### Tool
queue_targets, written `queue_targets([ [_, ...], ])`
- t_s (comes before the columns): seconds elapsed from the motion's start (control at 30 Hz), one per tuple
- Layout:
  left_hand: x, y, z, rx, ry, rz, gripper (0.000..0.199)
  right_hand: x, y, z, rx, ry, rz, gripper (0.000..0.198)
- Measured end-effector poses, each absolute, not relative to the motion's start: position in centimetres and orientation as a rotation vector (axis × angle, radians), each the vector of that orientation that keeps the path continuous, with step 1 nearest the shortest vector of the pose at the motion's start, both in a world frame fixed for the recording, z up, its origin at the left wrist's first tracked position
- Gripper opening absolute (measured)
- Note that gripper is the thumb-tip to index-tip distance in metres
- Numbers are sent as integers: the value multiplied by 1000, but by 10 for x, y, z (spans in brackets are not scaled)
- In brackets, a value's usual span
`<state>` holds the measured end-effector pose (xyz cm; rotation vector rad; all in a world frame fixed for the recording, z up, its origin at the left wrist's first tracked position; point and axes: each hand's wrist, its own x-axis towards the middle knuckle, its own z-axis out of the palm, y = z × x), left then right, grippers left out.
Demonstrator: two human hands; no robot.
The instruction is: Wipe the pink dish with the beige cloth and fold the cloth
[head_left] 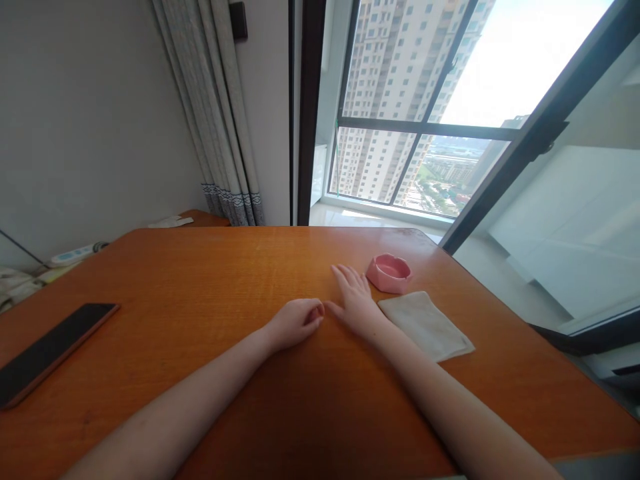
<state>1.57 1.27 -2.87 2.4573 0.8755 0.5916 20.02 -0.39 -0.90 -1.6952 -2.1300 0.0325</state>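
Observation:
My left hand [298, 323] rests on the wooden table [210, 273] in a loose fist, and nothing shows in its curled fingers. Just to its right, my right hand [356, 303] lies palm down with fingers stretched and apart. A pink faceted ashtray [389, 273] with notches in its rim stands beside the right fingertips, slightly to their right. Close to the right wrist lies a folded pale cloth [425, 325], flat on the tabletop. The right forearm passes along the cloth's left edge.
A dark rectangular slab with a reddish edge [55, 350] lies at the table's left. Past the left edge are a power strip [77, 253] and some fabric [15, 287]. A grey curtain [215, 120] hangs behind, and a large window [400, 125] rises at the back right.

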Motion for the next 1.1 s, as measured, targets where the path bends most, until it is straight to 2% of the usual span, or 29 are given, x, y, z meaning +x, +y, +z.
queue_targets([
  [0.1,15,12,-27,2465,841,586,13,237,4,0,-1935,-1906,-256,73],
  [0.17,15,12,-27,2467,831,583,13,259,8,2,-2121,-1738,-331,75],
  [0.23,15,12,-27,2467,827,578,13,275,12,1,-2240,-1693,-300,68],
  [0.37,14,12,-27,2467,830,567,12,288,18,2,-2346,-1866,-143,36],
  [0.5,14,11,-28,2489,824,553,12,289,20,5,-2420,-1877,-103,31],
  [0.63,13,9,-24,2573,857,715,15,274,18,6,-2111,-2083,-267,24],
  [0.77,7,7,-7,2891,897,976,37,237,9,4,-1464,-2383,-392,19],
  [0.8,4,6,-2,2990,879,944,38,226,6,3,-1291,-2449,-388,19],
  [0.87,-4,2,7,3125,847,826,27,207,-3,0,-1015,-2527,-376,21],
  [0.93,-15,-2,13,3152,843,704,17,192,-11,-1,-866,-2551,-334,22],
  [1.0,-30,-4,16,3102,876,593,19,184,-17,1,-818,-2532,-266,19],
  [1.1,-59,3,18,2939,1095,542,21,192,-17,5,-964,-2406,-211,42],
])
